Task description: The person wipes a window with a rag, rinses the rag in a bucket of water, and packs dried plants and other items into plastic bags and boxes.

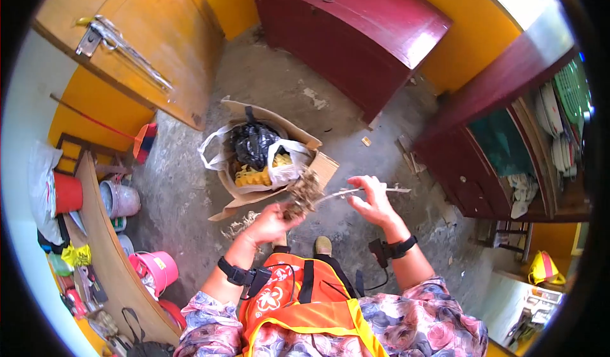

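My left hand (pixel 272 223) is closed around a tangled clump of brown dry fibres (pixel 306 190), held just in front of an open cardboard box (pixel 325 168). From the clump a thin pale strip (pixel 335 195) runs to the right. My right hand (pixel 375 203) has the strip passing between its thumb and fingers, with the strip's end sticking out beyond the hand. Inside the box are a white plastic bag (pixel 293 147), a black plastic bag (pixel 255 142) and yellow bumpy pieces (pixel 253 177). Loose fibres (pixel 241 223) hang below the left hand.
A dark red chest (pixel 343 46) stands ahead, and a red cabinet (pixel 467 173) is to the right. On the left are a wooden door (pixel 149 33), a wooden board (pixel 121 255), a pink bucket (pixel 157 269) and a pale bucket (pixel 121 199). Small scraps lie on the concrete floor (pixel 190 185).
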`<state>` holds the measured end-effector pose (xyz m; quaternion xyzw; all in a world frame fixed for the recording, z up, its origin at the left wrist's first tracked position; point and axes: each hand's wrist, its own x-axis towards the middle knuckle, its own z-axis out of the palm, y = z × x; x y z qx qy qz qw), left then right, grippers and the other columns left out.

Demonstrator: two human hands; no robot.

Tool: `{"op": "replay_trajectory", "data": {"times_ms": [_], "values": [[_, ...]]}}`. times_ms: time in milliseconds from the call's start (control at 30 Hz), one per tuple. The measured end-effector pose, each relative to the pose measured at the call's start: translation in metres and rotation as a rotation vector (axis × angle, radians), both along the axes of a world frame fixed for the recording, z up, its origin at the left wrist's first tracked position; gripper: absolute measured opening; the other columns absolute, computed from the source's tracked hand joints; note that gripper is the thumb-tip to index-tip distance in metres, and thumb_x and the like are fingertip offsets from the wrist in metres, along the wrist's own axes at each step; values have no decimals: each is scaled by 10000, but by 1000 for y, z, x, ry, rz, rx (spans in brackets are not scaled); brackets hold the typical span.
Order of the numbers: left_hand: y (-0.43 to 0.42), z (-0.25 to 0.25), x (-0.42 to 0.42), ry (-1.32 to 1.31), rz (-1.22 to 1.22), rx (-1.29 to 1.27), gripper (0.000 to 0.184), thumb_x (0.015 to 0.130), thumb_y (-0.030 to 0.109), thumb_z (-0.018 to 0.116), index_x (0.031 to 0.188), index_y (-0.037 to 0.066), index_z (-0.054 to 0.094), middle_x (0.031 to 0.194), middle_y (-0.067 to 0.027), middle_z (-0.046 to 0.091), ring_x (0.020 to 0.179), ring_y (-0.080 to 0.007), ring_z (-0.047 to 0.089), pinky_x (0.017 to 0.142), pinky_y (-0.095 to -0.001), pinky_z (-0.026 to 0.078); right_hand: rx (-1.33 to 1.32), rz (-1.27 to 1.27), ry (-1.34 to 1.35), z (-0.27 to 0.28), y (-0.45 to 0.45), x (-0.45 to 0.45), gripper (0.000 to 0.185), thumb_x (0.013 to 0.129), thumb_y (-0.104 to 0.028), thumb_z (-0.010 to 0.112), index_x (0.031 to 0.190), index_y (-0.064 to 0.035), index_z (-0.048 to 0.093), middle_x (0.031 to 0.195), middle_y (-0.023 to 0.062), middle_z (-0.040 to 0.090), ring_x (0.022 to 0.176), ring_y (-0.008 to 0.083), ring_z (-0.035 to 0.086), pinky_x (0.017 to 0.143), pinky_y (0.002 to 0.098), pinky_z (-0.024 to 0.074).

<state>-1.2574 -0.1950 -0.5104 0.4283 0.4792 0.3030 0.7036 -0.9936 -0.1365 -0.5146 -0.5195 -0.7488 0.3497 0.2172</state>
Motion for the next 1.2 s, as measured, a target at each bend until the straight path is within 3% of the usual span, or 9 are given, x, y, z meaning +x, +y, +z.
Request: {"op": "replay_trajectory", "data": {"times_ms": [333, 433, 533, 633, 733, 867, 933, 1067, 1200], "values": [[48, 12, -132, 94, 271, 222, 364, 777, 192, 656, 1088, 48, 534, 1026, -19, 562, 914, -125, 531, 817, -285, 437, -610, 63, 864, -1, 9, -259, 577, 853, -334, 529, 1272, 11, 331, 1330, 159, 295, 1198, 244, 330, 996, 348, 270], [57, 7, -186, 30, 471, 240, 377, 766, 148, 653, 1098, 34, 513, 1057, -29, 544, 928, -130, 528, 845, -289, 425, -404, 352, 548, -7, 36, -313, 658, 887, -443, 385, 1333, 15, 230, 1403, 224, 120, 1313, 339, 73, 1054, 391, 104], [67, -6, -223, 33, 697, 185, 286, 776, 86, 628, 1042, 28, 541, 990, -22, 568, 894, -118, 538, 814, -283, 444, -442, 479, 392, -14, 71, -342, 629, 868, -486, 396, 1322, -59, 309, 1373, 231, 193, 1271, 379, 177, 1039, 419, 158], [82, -21, -242, 48, 822, 174, 189, 788, 14, 587, 974, 20, 558, 931, -18, 575, 822, -105, 542, 743, -252, 451, -32, 105, -85, -50, 104, -338, 784, 624, -344, 731, 1281, -128, 362, 1283, 219, 316, 1233, 395, 240, 974, 474, 263], [97, -10, -246, 11, 988, 194, 207, 797, -2, 572, 1000, 17, 537, 897, -23, 574, 775, -98, 534, 716, -236, 445, -204, 45, -628, -83, 119, -307, 1018, 536, -303, 783, 1355, -274, 177, 1385, 215, 143, 1255, 427, 166, 920, 554, 319], [116, 54, -253, 41, 1081, 302, 336, 811, -19, 537, 1136, 6, 456, 900, -72, 574, 797, -146, 537, 763, -277, 431, -380, -132, -767, -135, 137, -257, 331, 762, -275, 501, 1070, -173, 568, 977, 168, 609, 967, 336, 556, 830, 431, 433], [120, 71, -268, -12, 1037, 415, 352, 821, 1, 533, 1161, -4, 439, 918, -77, 569, 813, -165, 541, 786, -304, 426, -437, -457, -452, -137, 145, -238, 245, 760, -254, 503, 926, -103, 600, 826, 142, 634, 809, 311, 600, 697, 403, 472], [138, 96, -272, 69, 992, 571, 251, 857, 45, 498, 1092, -40, 480, 955, -87, 574, 869, -187, 548, 894, -341, 388, -1004, -1166, 1167, -141, 167, -215, 140, 778, -153, 509, 891, -70, 516, 703, 48, 484, 702, 167, 481, 583, 324, 428], [140, 50, -232, 489, 762, 407, 162, 883, 120, 491, 948, 2, 581, 994, -62, 582, 922, -154, 540, 890, -294, 376, -871, -694, 792, -117, 172, -221, 315, 742, -135, 595, 1027, -69, 478, 836, 43, 522, 815, 153, 487, 683, 275, 413]]}}
